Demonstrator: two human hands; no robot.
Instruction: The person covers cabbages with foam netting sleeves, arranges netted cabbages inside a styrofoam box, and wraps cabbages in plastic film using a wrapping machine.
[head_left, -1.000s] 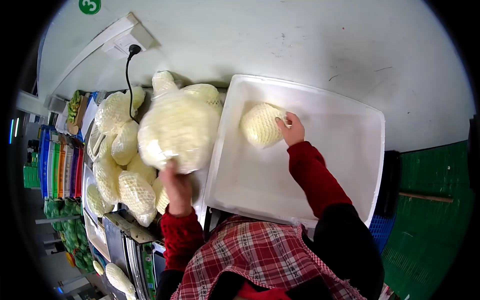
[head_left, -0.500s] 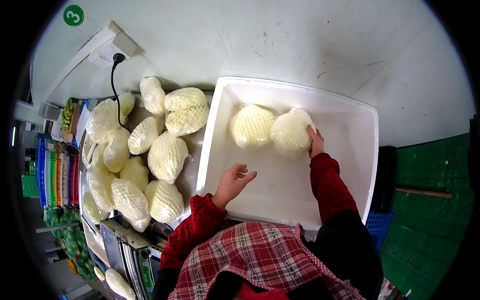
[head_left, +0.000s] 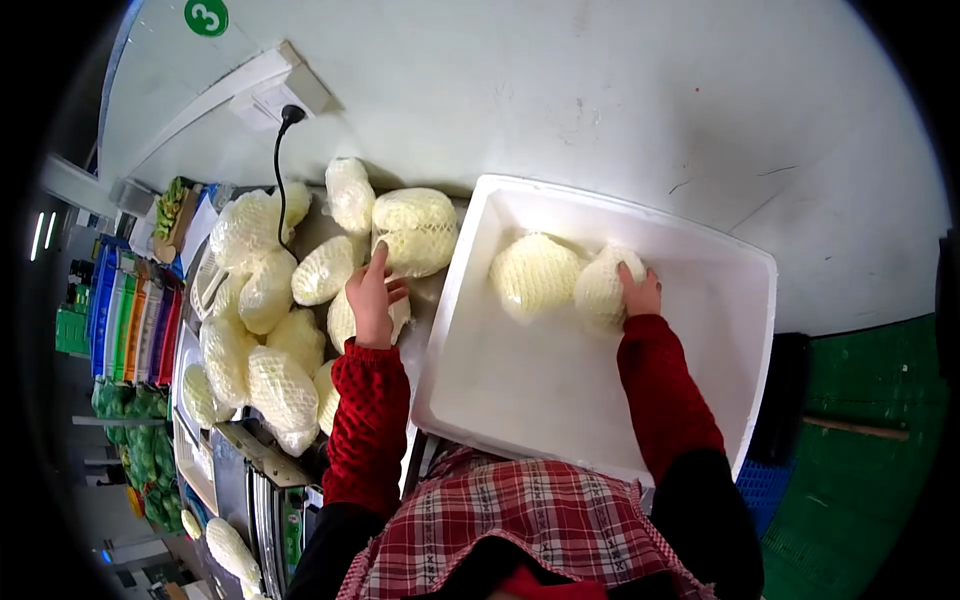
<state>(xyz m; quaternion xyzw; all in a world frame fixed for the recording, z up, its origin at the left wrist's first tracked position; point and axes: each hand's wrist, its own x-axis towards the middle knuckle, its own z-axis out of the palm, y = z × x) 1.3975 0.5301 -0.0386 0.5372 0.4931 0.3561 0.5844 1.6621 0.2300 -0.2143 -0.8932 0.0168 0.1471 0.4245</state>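
Two pale, roundish vegetables in white foam netting and clear film lie side by side in a white foam box: the left wrapped vegetable [head_left: 536, 276] and the right wrapped vegetable [head_left: 600, 290]. My right hand [head_left: 642, 292] grips the right one at its right side, fingers curved over it. Outside the box, my left hand [head_left: 373, 305] is open above the pile, its index finger stretched out. Partly hidden beneath it is a netted vegetable [head_left: 342, 322]. A larger netted vegetable [head_left: 415, 232] lies just beyond its fingertips.
The white foam box [head_left: 600, 460] stands against a pale wall. Several more wrapped vegetables [head_left: 282, 385] crowd the metal counter on the left. A black power cord [head_left: 279, 190] hangs from a wall socket down among them. A blue crate [head_left: 765, 490] is at lower right.
My left hand has moved left from over the box to the pile. My right hand has shifted further onto the right wrapped vegetable. The camera view has swung slightly left.
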